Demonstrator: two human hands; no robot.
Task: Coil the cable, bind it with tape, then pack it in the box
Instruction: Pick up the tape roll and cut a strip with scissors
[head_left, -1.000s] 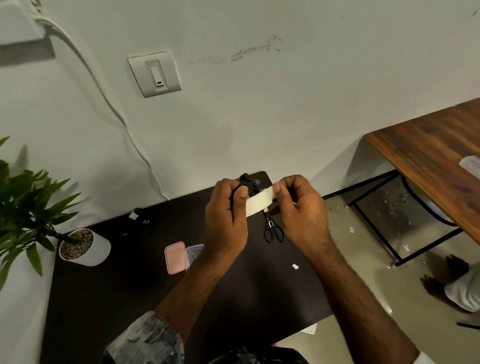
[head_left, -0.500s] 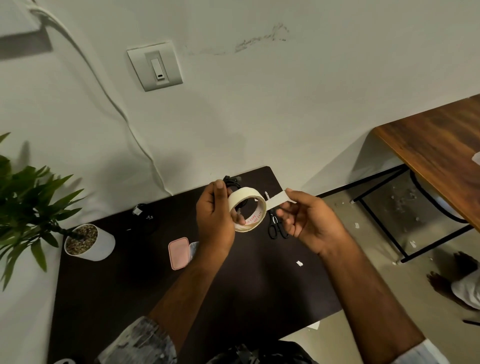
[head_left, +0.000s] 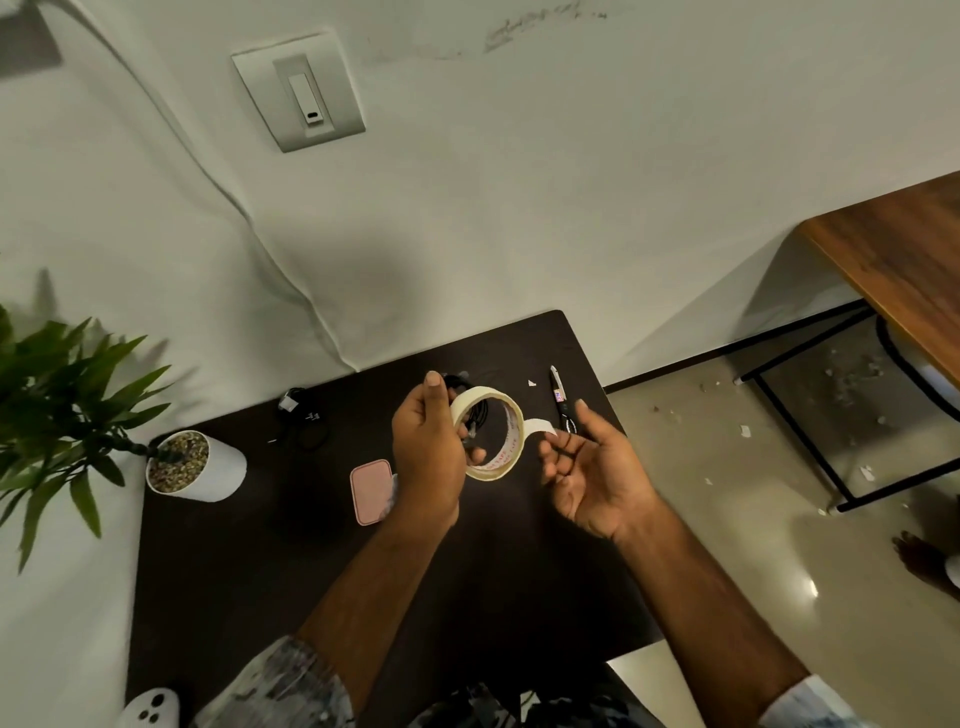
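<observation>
My left hand (head_left: 428, 457) grips a cream tape roll (head_left: 511, 447) together with the coiled black cable (head_left: 475, 415), which shows through the roll's hole and above my fingers. A short free strip of tape (head_left: 537, 426) runs right from the roll to the fingertips of my right hand (head_left: 592, 467), which is palm up with its thumb raised. The small box with a pink lid (head_left: 370, 491) lies on the dark table (head_left: 260, 571), left of my left wrist, which hides much of it.
Black scissors (head_left: 563, 405) lie beyond my right hand near the table's right edge. A black charger with cord (head_left: 304, 421) and a potted plant (head_left: 197, 467) sit at the left. A wooden table (head_left: 909, 270) and another person's foot (head_left: 924, 561) are to the right.
The roll has turned so its hole faces me and has dropped lower. My right hand has turned palm up and loosened, with the tape strip still at its fingertips.
</observation>
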